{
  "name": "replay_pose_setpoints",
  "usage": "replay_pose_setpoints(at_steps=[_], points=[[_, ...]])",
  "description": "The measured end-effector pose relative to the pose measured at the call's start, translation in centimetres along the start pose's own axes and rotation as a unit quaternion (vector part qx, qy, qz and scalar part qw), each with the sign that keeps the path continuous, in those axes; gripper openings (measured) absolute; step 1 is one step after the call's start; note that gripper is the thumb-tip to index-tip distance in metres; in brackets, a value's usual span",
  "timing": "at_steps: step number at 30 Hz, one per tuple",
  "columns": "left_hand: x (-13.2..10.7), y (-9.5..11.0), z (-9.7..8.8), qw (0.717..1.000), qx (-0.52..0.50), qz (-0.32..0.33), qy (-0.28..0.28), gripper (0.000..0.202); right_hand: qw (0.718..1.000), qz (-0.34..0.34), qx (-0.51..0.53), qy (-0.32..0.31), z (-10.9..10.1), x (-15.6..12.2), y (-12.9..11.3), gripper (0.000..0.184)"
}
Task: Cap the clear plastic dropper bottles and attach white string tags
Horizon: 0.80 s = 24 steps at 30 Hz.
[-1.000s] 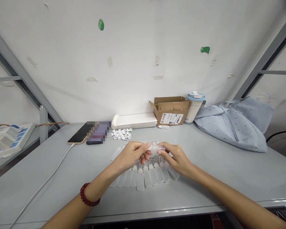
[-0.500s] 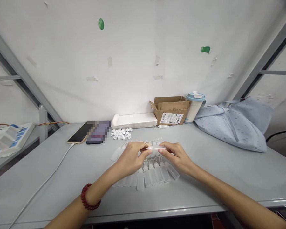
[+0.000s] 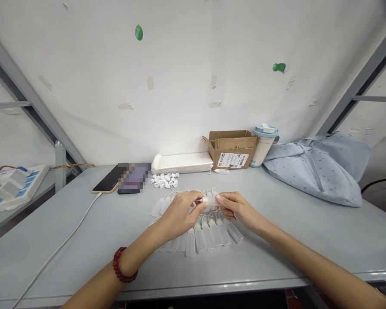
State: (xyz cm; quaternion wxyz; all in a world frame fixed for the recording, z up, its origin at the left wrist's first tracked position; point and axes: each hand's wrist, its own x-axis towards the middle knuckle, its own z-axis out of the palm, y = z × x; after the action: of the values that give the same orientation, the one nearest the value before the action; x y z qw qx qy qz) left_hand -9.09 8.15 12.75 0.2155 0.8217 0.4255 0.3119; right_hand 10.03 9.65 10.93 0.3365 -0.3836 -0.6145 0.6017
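Observation:
My left hand (image 3: 181, 211) and my right hand (image 3: 235, 207) meet above the grey table (image 3: 296, 231), both pinched on one small clear plastic bottle (image 3: 210, 200) held sideways between them. My left fingertips close on its cap end, my right fingers wrap its body. Directly under my hands lies a row of several more clear bottles (image 3: 209, 235) side by side. A little heap of white caps (image 3: 164, 180) sits further back.
Two phones (image 3: 122, 179) lie at the back left, one on a white cable (image 3: 64, 244). Against the wall stand a stack of white trays (image 3: 182, 163), a cardboard box (image 3: 233, 149) and a lidded cup (image 3: 263, 145). A pale blue bag (image 3: 318, 169) fills the right.
My hands have drawn closer together on the bottle, so less of it shows between them. The camera has shifted slightly.

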Motion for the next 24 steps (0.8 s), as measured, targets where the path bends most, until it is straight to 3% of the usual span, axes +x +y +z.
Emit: replay_pose_setpoints(at_steps=[7,12,17,20,24], points=[[0.2,0.2,-0.5,0.994,-0.077,-0.063,-0.043,0.04,0.987,-0.094,-0.127,0.045,0.3,-0.5,0.1,0.039],[0.1,0.2,-0.7,0.983,-0.142,-0.099,-0.066,0.045,0.922,-0.221,-0.304,0.098,0.2,-0.9,0.4,0.031],[0.2,0.4,-0.9,0.971,-0.195,-0.118,-0.077,0.047,0.87,-0.287,-0.383,0.117,0.4,-0.7,1.0,0.03],[0.2,0.3,-0.9,0.969,-0.195,-0.131,-0.08,0.047,0.869,-0.298,-0.379,0.113,0.6,-0.7,1.2,0.028],[0.2,0.2,-1.0,0.967,-0.201,-0.134,-0.086,0.042,0.895,-0.262,-0.348,0.099,0.7,-0.8,1.0,0.028]])
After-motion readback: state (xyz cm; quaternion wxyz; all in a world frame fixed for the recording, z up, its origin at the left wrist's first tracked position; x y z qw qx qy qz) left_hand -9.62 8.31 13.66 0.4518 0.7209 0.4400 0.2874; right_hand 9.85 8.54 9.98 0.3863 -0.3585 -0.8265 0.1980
